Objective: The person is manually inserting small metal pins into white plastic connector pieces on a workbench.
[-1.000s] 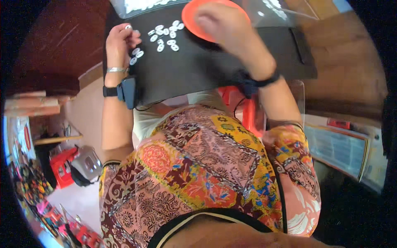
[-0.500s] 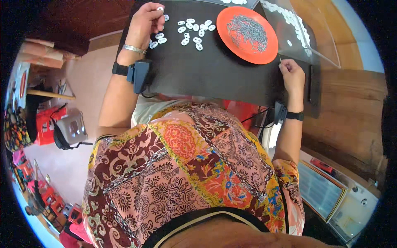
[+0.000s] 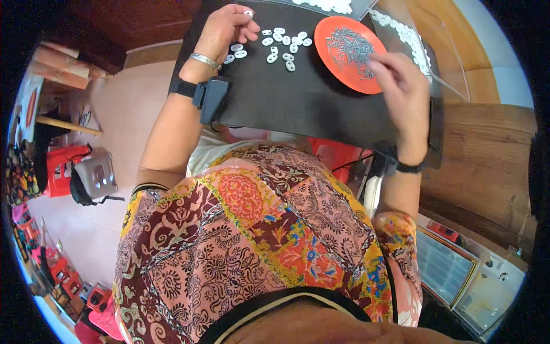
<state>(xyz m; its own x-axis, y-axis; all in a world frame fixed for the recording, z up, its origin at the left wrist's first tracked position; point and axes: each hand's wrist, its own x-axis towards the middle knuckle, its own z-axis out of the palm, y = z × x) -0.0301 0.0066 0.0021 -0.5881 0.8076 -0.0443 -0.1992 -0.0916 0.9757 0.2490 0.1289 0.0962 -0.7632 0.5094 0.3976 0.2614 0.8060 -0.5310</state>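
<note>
Black and flat, the work board (image 3: 298, 109) lay across our lap, with pale floor on our left and wooden furniture on our right. We could see our left hand (image 3: 225, 27) at the board's far left corner, its fingers curled together around a small white piece (image 3: 248, 12) that showed at the fingertips; the pinch looked closed, though the piece itself was mostly hidden. Just beside that hand, toward the middle of the far edge, a loose cluster of small white oval pieces (image 3: 279, 46) lay scattered on the black surface, none stacked. An orange plate (image 3: 350, 53) sat near the far right corner, and a heap of thin grey metal bits (image 3: 346, 46) filled its middle. Our right hand (image 3: 401, 92) hovered over the plate's near right rim, palm down, with the fingers drawn together and pointing into the heap; it was blurred, so we could not tell whether it held anything. A clear plastic sheet (image 3: 424, 63) carrying a row of more white pieces (image 3: 408, 40) lay beyond the plate along the board's right edge. We wore a silver bangle (image 3: 204, 59) and a black strap with a small box (image 3: 211, 98) on the left wrist, and a black band (image 3: 409, 167) on the right.
</note>
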